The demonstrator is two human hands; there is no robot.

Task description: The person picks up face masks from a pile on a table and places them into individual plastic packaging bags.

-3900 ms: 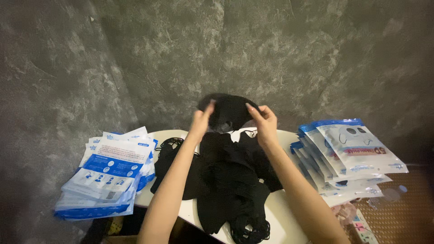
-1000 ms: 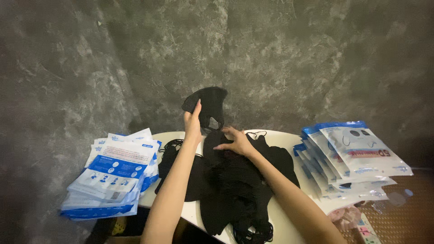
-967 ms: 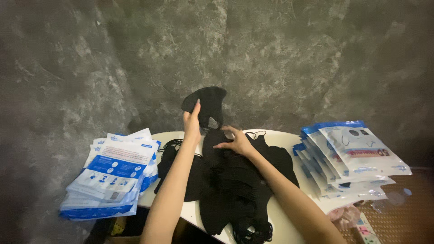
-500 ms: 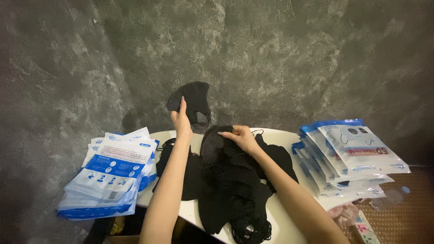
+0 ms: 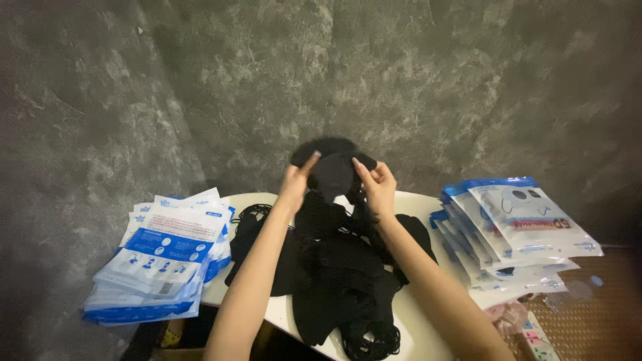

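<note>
both hands are pinching black face masks above the heap of black masks (image 5: 341,274) on the white table (image 5: 414,321), left hand (image 5: 294,184) and right hand (image 5: 378,187) seemingly aligning one mask (image 5: 331,174) onto another (image 5: 328,147), likely calling for matched edges.

We see a stack of blue and white packets (image 5: 164,257) on the left of the white desk (image 5: 414,314). More clear packets (image 5: 518,230) sit on the right. A grey wall (image 5: 334,73) stands behind.
</note>
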